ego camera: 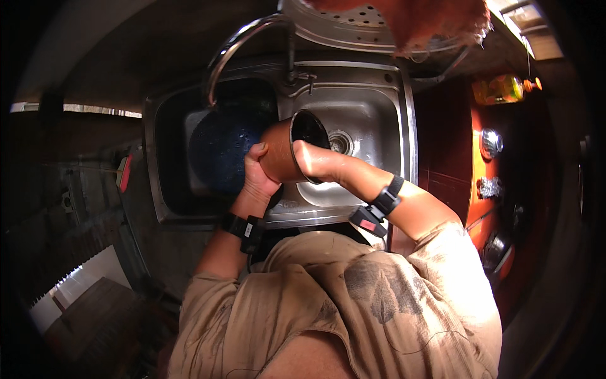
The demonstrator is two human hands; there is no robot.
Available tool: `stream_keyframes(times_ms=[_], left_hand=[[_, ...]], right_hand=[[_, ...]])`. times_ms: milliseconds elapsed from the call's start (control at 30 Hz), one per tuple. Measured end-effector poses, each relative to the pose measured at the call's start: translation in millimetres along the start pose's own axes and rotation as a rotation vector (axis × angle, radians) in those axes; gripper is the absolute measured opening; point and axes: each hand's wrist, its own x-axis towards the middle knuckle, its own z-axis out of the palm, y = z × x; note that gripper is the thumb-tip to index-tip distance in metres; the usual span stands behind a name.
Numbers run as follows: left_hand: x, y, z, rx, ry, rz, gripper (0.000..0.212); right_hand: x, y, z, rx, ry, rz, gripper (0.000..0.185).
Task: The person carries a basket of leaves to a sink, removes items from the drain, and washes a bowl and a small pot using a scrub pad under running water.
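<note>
My left hand [260, 173] grips the outside of a brown cylindrical pot [278, 150], its thumb on the wall. The pot lies tilted on its side above the divider of a two-basin steel sink [409, 137], its dark mouth facing right. My right hand [310, 158] reaches into that mouth; its fingers are hidden inside, so I cannot tell whether they hold anything. Beneath the pot on the left, a dark blue round vessel [218, 147] with water drops fills much of the left basin. The right basin [371, 113] shows wet steel and a drain strainer [341, 141].
A chrome gooseneck faucet [236, 40] arches over the left basin. Above hang a perforated metal pan [331, 26] and a reddish cloth [426, 23]. Along the right stand a yellow soap bottle [502, 90], a small metal bowl [491, 143] and a steel wool scrubber [490, 187].
</note>
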Motion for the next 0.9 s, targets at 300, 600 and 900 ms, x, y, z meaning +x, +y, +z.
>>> stream_keyframes(times_ms=[300,600,900], left_hand=[[15.2,-47.3,14.0,0.097,-0.040,-0.040,0.053],[20.6,-70.6,31.8,0.032,-0.065,-0.117,0.061],[22.5,-71.6,33.7,0.142,0.003,0.072,0.054]], right_hand=[[-69.8,-23.2,-90.1,-1.079,-0.166,0.038,0.017],[-59.3,4.2,-131.2,-0.564,0.408,0.047,0.031],[-82.7,13.5,-103.2,0.264,0.296,0.724,0.045]])
